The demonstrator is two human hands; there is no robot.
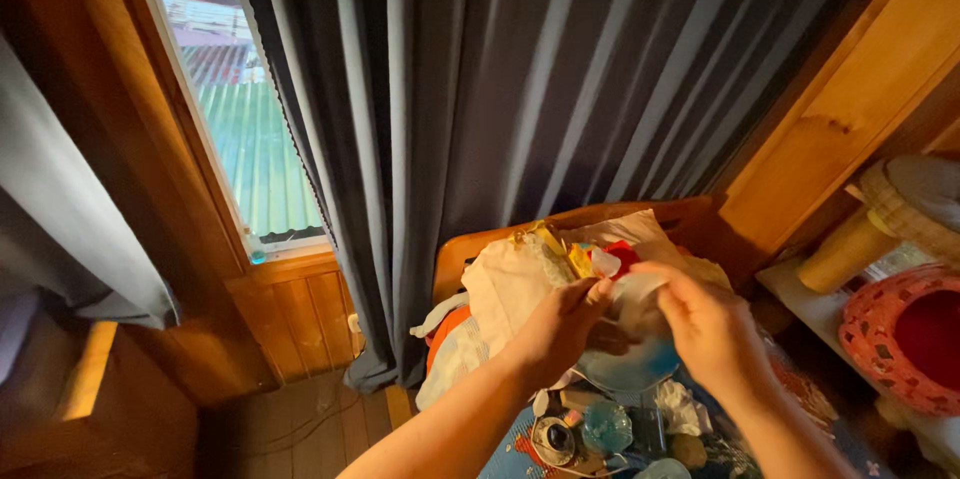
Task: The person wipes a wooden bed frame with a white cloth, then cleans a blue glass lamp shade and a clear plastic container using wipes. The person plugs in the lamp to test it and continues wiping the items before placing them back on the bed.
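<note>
Both of my hands meet over a cluttered table. My left hand (558, 329) and my right hand (703, 324) pinch a crumpled piece of clear plastic wrapping (632, 296) between them, just above a pale blue round dish (630, 367). Behind my hands lies a heap of plastic bags and cloth (520, 284) in white, yellow, orange and red. What the plastic holds, if anything, cannot be made out.
A dark striped curtain (520, 79) hangs behind the table, beside a window (240, 109) at left. A wooden chair back (465, 254) edges the pile. Small jars and a lid (585, 431) sit on the patterned tablecloth. At right, a red woven basket (900, 334) stands on a shelf.
</note>
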